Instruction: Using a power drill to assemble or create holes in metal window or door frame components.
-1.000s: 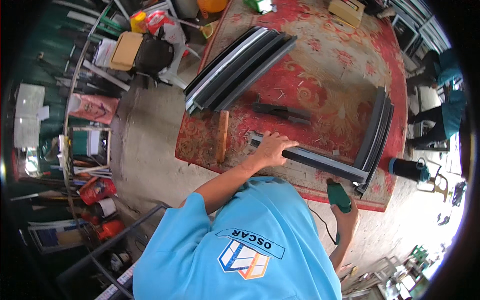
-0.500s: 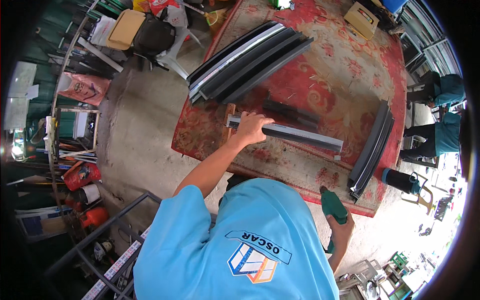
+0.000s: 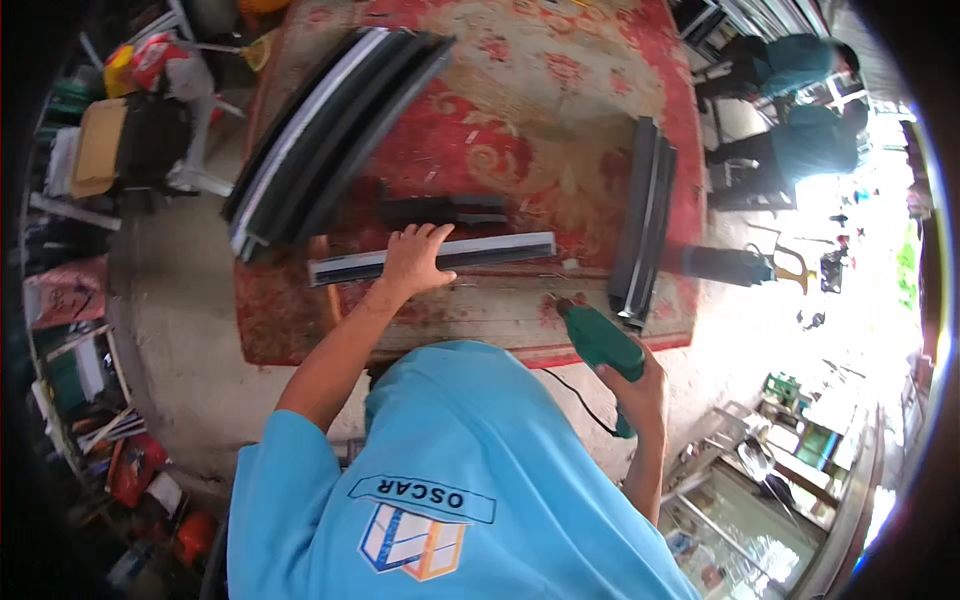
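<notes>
A workshop — corded green drill [image 3: 605, 342], stacked dark profiles [image 3: 345, 140] on a carpet-covered table [image 3: 560, 95].

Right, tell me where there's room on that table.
Widest: the mostly bare carpet between the left stack and the right stack, beyond the short black piece. Smaller: the near left corner, left of the wood strip. Crowded: around the left hand, where the bar crosses the strip, close to that black piece.

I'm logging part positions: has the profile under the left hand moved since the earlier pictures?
Yes: the profile has moved left, away from the dark right-hand stack; a gap now separates them.
</notes>
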### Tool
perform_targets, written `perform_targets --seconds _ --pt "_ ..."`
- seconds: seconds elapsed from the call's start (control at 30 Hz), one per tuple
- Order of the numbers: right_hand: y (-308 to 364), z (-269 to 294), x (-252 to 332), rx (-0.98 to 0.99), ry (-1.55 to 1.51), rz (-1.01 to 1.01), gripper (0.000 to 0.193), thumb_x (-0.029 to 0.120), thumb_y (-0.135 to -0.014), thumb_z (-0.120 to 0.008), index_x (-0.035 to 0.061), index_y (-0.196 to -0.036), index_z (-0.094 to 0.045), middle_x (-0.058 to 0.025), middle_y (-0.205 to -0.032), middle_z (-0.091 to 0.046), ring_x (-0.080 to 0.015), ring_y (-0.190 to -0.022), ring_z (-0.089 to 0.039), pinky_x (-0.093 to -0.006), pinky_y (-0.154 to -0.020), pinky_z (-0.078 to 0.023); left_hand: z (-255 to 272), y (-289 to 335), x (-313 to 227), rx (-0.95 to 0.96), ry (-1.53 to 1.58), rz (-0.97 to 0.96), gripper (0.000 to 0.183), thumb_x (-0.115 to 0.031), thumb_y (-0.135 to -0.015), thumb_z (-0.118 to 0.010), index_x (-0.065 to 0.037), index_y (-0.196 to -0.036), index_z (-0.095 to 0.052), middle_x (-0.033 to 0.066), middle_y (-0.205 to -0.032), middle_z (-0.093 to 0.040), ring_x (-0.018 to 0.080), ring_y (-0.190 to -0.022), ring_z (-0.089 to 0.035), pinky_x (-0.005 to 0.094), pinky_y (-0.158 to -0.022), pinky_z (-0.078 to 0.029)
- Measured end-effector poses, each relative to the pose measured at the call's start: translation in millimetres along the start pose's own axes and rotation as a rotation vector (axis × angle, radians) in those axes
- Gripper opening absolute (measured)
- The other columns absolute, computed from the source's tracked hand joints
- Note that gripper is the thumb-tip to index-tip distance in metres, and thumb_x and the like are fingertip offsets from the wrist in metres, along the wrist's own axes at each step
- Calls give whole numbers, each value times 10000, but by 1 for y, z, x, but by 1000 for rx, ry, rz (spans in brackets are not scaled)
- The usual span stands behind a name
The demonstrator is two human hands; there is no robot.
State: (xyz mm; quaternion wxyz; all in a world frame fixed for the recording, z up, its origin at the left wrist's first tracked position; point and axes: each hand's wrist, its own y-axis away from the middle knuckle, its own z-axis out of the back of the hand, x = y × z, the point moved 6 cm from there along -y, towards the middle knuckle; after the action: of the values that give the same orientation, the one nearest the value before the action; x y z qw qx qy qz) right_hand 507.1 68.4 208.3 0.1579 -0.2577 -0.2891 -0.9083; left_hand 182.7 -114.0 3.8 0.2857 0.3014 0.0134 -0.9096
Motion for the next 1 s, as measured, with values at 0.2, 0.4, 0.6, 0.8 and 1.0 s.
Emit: perform_targets --seconds 0.2,0.4,0.6,0.8,1.0 --pt "-45 8 34 22 52 -18 643 293 -796 -869 26 -1337 -644 -172 -1108 -765 -269 -1052 -738 -391 -939 -548 -21 -15 -12 -7 -116 30 498 -389 -722 -876 -110 -1063 -642 80 -986 -707 319 -938 -710 476 -817 -539" --pt "-82 3 61 42 183 53 628 293 -800 -863 51 -1338 -648 -164 -1129 -764 -285 -1078 -736 -399 -944 -552 -23 -16 -8 -27 -124 46 498 -364 -702 -884 -113 -1060 -645 73 -965 -698 310 -934 -702 474 -805 -535" --pt "-99 -3 60 77 223 37 595 284 -807 -856 69 -1328 -663 -150 -1101 -772 -281 -1045 -746 -399 -923 -561 -26 -16 -6 -51 -113 45 501 -356 -690 -889 -121 -1054 -637 68 -963 -689 309 -932 -693 471 -805 -528" --pt "-102 -5 55 87 185 56 576 277 -809 -850 66 -1314 -672 -154 -1097 -773 -280 -1032 -750 -400 -914 -565 -23 -16 -7 -53 -90 18 496 -356 -693 -889 -122 -1045 -629 64 -982 -680 302 -967 -680 470 -835 -518" --pt "-101 -3 53 77 217 56 630 314 -785 -865 49 -1322 -667 -170 -1076 -773 -286 -1031 -750 -399 -911 -566 -14 -18 -12 -6 -25 15 599 -400 -712 -874 -100 -1184 -662 82 -1076 -678 322 -1044 -645 488 -882 -501"
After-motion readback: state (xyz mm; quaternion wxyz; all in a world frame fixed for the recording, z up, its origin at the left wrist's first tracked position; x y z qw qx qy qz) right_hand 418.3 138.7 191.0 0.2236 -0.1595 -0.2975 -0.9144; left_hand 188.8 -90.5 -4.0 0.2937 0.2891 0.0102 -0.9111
